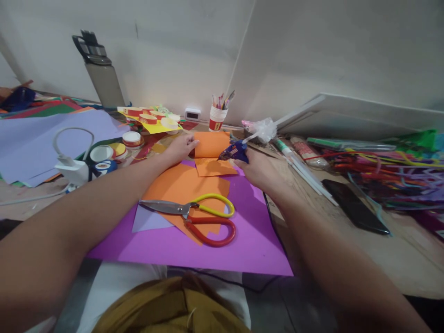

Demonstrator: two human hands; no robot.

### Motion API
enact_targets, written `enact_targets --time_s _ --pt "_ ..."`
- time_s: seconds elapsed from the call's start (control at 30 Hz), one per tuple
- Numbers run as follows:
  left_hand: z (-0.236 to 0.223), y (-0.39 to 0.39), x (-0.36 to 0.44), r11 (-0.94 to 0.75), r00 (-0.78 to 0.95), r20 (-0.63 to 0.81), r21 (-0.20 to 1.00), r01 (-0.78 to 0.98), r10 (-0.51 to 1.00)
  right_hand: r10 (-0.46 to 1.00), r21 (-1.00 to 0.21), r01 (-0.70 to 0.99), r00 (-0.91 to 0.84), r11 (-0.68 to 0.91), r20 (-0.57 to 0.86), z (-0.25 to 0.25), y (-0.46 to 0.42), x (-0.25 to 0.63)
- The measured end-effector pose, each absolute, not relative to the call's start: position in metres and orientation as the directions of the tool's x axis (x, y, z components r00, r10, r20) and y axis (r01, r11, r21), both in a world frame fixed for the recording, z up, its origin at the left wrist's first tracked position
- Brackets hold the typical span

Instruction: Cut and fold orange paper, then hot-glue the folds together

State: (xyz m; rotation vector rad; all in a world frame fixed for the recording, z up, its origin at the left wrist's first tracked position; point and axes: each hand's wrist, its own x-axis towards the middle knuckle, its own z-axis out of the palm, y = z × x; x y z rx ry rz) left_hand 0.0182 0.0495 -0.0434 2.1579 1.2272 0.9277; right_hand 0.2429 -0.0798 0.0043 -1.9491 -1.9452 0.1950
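My right hand point(258, 167) is wrapped round a dark blue glue gun point(237, 151), with a whitish glue stick sticking out behind it. The gun's nozzle points left and down at the flap of a folded orange paper point(211, 144), at or just above its surface; I cannot tell whether it touches. At that paper's left edge, my left hand point(182, 147) pinches it. Nearer to me, scissors point(182, 209) with one yellow and one red handle lie on orange sheets point(173, 182). Beneath these are a lilac piece point(149, 219) and a large purple sheet point(249, 245).
Tape rolls point(132, 139), a white charger point(72, 171) and a tall bottle point(105, 83) stand left. A paper cup point(215, 118) of pens is at the back. Right are a black phone point(355, 206), white sticks point(308, 171) and a heap of colourful pipe cleaners point(391, 178).
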Motion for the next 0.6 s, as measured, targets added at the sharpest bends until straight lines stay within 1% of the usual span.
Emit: enact_targets --time_s 0.07,0.23,0.37,0.47,0.6 --pt "-0.043 0.049 0.018 -0.476 0.367 0.314 0.686 0.55 0.876 0.984 -0.363 0.931 0.035 0.031 0.174 0.003 -0.077 0.24" --pt "-0.045 0.052 0.018 -0.487 0.381 0.315 0.679 0.549 0.869 0.987 -0.326 0.945 0.038 0.015 0.156 0.005 -0.079 0.237" --pt "-0.047 0.053 0.018 -0.48 0.371 0.317 0.694 0.537 0.873 0.993 -0.356 0.934 0.004 0.039 0.121 0.008 -0.087 0.241" --pt "-0.048 0.054 0.018 -0.481 0.371 0.321 0.708 0.517 0.872 0.99 -0.361 0.932 0.013 0.038 0.138 0.008 -0.089 0.245" --pt "-0.049 0.053 0.019 -0.451 0.37 0.288 0.737 0.503 0.883 0.988 -0.351 0.936 0.019 0.037 0.154 0.009 -0.09 0.24"
